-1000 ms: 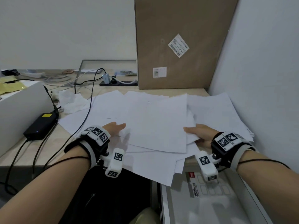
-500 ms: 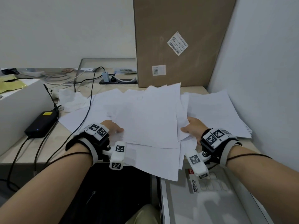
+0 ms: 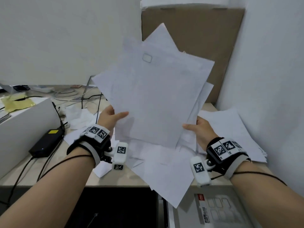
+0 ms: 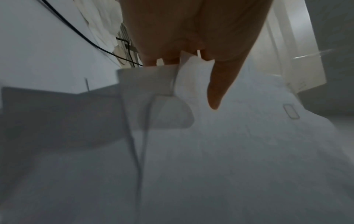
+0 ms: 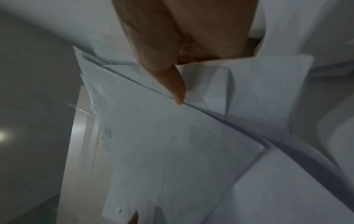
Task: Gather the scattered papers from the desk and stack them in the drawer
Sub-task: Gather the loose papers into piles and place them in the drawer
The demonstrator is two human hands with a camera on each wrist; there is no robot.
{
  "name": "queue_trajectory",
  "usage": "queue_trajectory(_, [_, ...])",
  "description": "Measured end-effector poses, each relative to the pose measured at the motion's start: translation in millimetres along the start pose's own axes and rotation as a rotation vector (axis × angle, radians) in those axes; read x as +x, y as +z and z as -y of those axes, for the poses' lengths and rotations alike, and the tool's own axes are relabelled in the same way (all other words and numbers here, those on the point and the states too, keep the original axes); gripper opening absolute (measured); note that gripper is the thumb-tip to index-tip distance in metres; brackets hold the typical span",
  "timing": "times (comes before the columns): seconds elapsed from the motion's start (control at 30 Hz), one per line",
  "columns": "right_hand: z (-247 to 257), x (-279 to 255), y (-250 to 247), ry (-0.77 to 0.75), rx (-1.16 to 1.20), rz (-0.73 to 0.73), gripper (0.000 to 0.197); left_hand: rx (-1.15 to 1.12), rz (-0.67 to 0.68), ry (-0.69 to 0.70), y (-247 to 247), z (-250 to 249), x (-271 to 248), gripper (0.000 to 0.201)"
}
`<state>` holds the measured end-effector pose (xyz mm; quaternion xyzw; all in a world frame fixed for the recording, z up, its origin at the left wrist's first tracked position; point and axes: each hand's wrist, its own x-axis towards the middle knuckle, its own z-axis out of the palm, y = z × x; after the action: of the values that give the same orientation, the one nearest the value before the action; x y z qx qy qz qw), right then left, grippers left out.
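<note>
At frame centre, a cardboard box stands behind the raised sheaf of papers; left hand and right hand pinch its lower side edges.

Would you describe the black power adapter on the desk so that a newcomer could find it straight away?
Start at the tall cardboard box leaning against the wall, then look across the desk to the far left, past the left hand. There the power adapter lies flat beside a white box. It is the only black brick, with a yellow label and cables.
</note>
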<state>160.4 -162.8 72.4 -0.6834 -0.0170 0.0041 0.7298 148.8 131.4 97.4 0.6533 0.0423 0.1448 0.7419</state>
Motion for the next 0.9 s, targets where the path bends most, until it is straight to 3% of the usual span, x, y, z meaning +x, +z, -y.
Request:
queue_trajectory(0.13, [-10, 9, 12, 0.044, 0.063, -0.093, 0.028, -0.011, -0.074, -0.060, 3, 11, 8, 0.016])
queue_trajectory(0.27, [0, 10, 21, -0.064, 0.065, -0.185, 0.021, 0.043, -0.191, 0.009, 4, 9, 18, 0.017])
queue_trajectory(0.33, [16, 9, 22, -0.144, 0.073, -0.172, 0.021, 0.020, -0.180, 0.039, 5, -3, 21, 0.023])
queue_trajectory(0.47, [35, 8, 15, -0.198, 0.111, -0.101, 0.017, 0.004, -0.029, 0.083, 7, -27, 20, 0.032])
queue_trajectory(0.57, [27, 5, 11, -0.116, 0.033, -0.044, 0.028, 0.026, 0.006, 0.067, 0, -24, 15, 0.055])
queue_trajectory(0.7, [19, 7, 14, -0.077, -0.011, -0.098, 0.079, 0.050, 0.043, 0.028, -4, -18, 10, 0.065])
queue_trajectory(0.8, [20, 4, 17, -0.076, 0.073, -0.094, 0.048, 0.032, 0.070, 0.000, -7, -17, 9, 0.058])
queue_trajectory(0.9, [20, 8, 21, -0.094, 0.094, -0.143, 0.046, 0.050, 0.082, -0.029, -7, -17, 8, 0.057])
